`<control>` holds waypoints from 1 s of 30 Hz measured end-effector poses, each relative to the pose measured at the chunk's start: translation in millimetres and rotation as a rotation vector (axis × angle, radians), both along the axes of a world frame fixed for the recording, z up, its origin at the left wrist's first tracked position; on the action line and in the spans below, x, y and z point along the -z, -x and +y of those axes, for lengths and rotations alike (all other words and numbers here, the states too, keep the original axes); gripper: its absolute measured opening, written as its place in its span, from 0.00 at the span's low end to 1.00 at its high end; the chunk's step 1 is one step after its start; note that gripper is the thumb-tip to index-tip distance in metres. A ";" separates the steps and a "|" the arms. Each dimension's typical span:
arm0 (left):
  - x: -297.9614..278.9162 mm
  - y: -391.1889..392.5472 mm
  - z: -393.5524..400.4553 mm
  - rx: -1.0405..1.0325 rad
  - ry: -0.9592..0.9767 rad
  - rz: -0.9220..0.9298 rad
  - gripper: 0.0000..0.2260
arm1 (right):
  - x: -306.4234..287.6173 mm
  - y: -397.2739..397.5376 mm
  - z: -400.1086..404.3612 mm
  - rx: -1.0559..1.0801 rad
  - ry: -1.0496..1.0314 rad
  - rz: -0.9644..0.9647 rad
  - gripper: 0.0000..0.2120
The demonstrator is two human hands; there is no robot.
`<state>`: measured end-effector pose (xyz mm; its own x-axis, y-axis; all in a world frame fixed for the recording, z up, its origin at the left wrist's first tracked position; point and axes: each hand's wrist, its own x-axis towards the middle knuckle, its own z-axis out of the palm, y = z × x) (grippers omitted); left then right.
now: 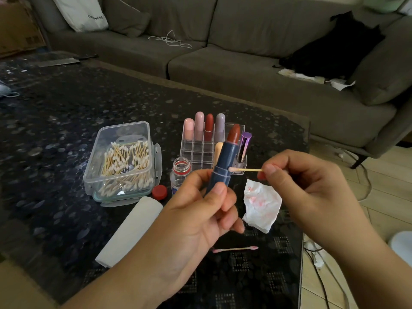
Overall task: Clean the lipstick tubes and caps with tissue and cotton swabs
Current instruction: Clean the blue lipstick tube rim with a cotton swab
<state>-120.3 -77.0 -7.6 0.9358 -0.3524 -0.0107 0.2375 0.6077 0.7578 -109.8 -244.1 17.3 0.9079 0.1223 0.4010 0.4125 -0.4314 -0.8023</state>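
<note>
1. The table [66,108] carries the whole kit toward its right edge, near the person, so everything is within reach of both hands
2. A folded tissue pack [131,230] lies near the front edge, left of the hands, probably kept as fresh wiping stock
3. The swab box [121,161] stands open, lid off, just beyond the pack, so a new swab can be taken one-handed
4. The clear rack [200,148] near the right edge holds capped lipsticks upright, likely apart from the one in work
5. The left hand [200,219] is clenched round the blue lipstick tube [223,168], held above the table's front right area, tilted, with the red bullet up and away from the fingers so it stays unsmeared
6. A crumpled tissue [262,204], stained pink, lies under the hands by the right edge, ready for wiping
7. The right hand [301,181] pinches a cotton swab [245,169] by its far end, tip touching the tube's collar; I judge the groove is being cleaned
8. A used swab [235,249] lies discarded near the front edge
</note>
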 end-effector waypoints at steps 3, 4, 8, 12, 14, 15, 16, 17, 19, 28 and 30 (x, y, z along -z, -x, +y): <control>1.2 -1.1 0.7 0.004 -0.005 -0.014 0.10 | 1.0 -0.4 -0.6 0.004 -0.015 0.012 0.13; 2.1 -1.5 0.9 0.003 -0.016 -0.023 0.09 | 1.6 -0.3 0.3 0.000 -0.020 0.009 0.13; 3.5 -1.2 -0.1 -0.008 -0.073 -0.046 0.12 | 2.2 1.7 6.8 -0.043 0.000 -0.013 0.11; 4.8 -0.6 -1.2 -0.029 -0.051 -0.019 0.13 | 0.9 1.5 3.3 -0.022 0.002 -0.009 0.09; 4.0 -1.3 -0.4 -0.024 -0.007 0.014 0.12 | 0.1 0.1 0.1 -0.012 -0.021 0.005 0.12; 3.5 -2.3 -0.1 -0.012 0.010 0.026 0.12 | -0.2 -0.3 -1.2 -0.007 -0.039 0.013 0.13; 3.1 -2.9 0.5 0.003 0.025 0.033 0.10 | 0.0 -1.1 -2.0 -0.004 -0.053 0.021 0.13; 2.2 -2.9 0.8 0.018 0.037 0.033 0.09 | 0.3 -1.4 -2.2 -0.006 -0.054 0.023 0.13; 1.3 -2.1 1.0 0.022 0.024 0.022 0.09 | 1.3 -1.1 -0.3 -0.019 -0.027 0.016 0.13; -1.2 0.8 1.1 0.051 0.009 0.008 0.11 | -0.8 0.6 0.2 -0.029 -0.035 0.000 0.12; 0.7 -0.2 1.6 0.048 0.020 0.006 0.09 | -0.9 -0.2 -1.8 -0.012 -0.057 0.010 0.13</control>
